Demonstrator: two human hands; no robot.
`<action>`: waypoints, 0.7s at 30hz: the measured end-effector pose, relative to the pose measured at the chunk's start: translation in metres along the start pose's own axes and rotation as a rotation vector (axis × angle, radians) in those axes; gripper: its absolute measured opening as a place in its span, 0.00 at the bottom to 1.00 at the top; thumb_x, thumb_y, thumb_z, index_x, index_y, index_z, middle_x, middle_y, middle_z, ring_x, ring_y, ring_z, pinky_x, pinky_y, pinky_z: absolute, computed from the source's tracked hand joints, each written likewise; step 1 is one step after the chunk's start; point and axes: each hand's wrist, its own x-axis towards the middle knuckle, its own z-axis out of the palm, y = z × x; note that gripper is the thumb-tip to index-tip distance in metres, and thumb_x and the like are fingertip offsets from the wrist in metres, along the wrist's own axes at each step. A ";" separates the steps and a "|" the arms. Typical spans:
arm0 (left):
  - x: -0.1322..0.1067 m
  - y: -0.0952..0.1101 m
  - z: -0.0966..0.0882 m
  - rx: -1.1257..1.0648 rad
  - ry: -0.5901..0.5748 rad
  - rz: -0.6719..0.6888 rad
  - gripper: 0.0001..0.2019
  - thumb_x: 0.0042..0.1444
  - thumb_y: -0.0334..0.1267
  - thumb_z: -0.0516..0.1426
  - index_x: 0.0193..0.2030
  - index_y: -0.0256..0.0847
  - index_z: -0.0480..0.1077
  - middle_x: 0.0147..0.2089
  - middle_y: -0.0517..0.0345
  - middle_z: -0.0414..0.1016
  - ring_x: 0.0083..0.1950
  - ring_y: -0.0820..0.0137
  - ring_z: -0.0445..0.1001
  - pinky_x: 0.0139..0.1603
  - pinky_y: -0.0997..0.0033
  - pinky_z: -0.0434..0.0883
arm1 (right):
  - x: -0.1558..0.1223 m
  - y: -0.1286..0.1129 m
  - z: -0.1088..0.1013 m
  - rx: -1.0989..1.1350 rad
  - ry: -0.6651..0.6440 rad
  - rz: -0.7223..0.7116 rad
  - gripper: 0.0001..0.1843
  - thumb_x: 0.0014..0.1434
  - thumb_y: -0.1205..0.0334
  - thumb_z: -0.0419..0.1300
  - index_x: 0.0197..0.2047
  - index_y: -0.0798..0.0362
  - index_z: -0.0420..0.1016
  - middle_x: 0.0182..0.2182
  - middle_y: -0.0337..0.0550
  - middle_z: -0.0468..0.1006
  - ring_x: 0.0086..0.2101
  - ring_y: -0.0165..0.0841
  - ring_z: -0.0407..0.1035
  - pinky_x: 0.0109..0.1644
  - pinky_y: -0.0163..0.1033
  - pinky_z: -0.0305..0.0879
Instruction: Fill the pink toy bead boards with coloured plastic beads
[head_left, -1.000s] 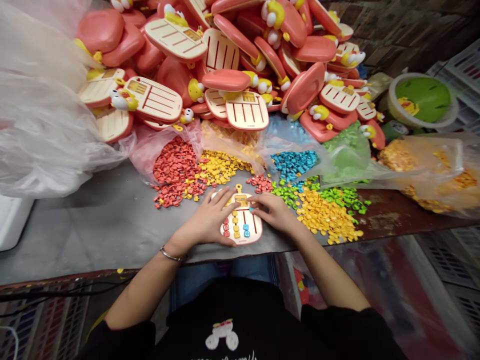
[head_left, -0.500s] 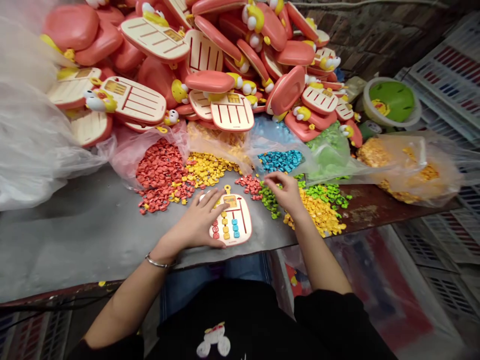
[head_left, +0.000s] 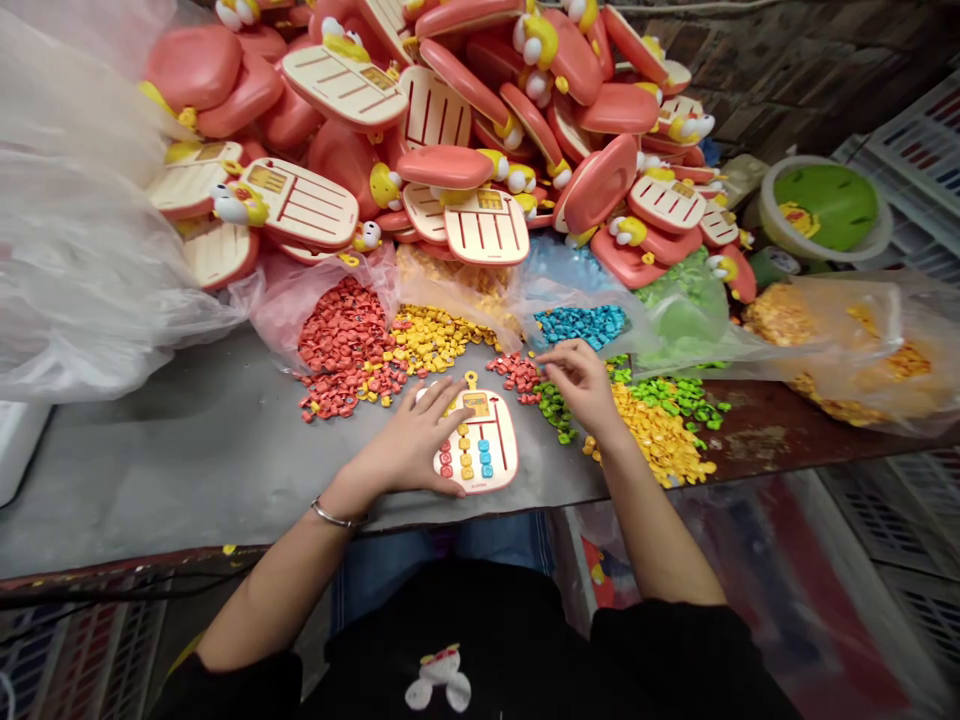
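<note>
My left hand (head_left: 416,440) rests over the left side of a cream toy board (head_left: 499,475), gripping it on the table with thumb at the lower edge and fingers spread across the top. Red beads (head_left: 445,460), yellow beads (head_left: 466,458) and blue beads (head_left: 485,460) sit in three of the board's slots; the rightmost visible slot shows a bare red groove. My right hand (head_left: 585,385) is closed in a pinch above the edge of the small red pieces (head_left: 514,372) and green pieces (head_left: 556,412). What its fingertips hold is too small to make out.
Red-backed toy boards (head_left: 487,225) are heaped at the back. Before them lie a red bead pile (head_left: 345,340), yellow beads (head_left: 431,340) and blue beads (head_left: 581,325). Yellow pieces (head_left: 664,440) lie right, near a plastic bag (head_left: 855,340) and a bowl (head_left: 821,205).
The camera view has shifted, so the scene sits further right. My right hand's fingers have drawn together near the red and green pieces. My left hand stays on the board.
</note>
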 end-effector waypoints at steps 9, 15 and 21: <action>-0.001 0.003 -0.003 0.025 -0.016 0.010 0.41 0.41 0.66 0.65 0.56 0.41 0.67 0.76 0.38 0.40 0.75 0.43 0.40 0.70 0.36 0.41 | -0.013 -0.023 0.038 -0.060 -0.327 -0.186 0.07 0.65 0.63 0.58 0.43 0.52 0.77 0.39 0.47 0.77 0.42 0.38 0.70 0.49 0.47 0.68; 0.000 0.003 -0.001 -0.001 -0.012 -0.015 0.45 0.39 0.67 0.65 0.59 0.41 0.64 0.76 0.38 0.40 0.75 0.44 0.40 0.70 0.36 0.42 | -0.021 -0.022 0.035 -0.047 -0.334 -0.210 0.04 0.62 0.62 0.62 0.35 0.52 0.76 0.38 0.47 0.76 0.43 0.40 0.68 0.50 0.49 0.65; 0.001 0.003 0.001 -0.004 -0.007 -0.025 0.47 0.39 0.68 0.64 0.59 0.38 0.63 0.76 0.39 0.41 0.75 0.44 0.41 0.71 0.38 0.40 | -0.034 -0.027 0.045 0.045 -0.322 -0.131 0.05 0.62 0.60 0.63 0.38 0.50 0.79 0.36 0.45 0.76 0.42 0.39 0.69 0.49 0.48 0.66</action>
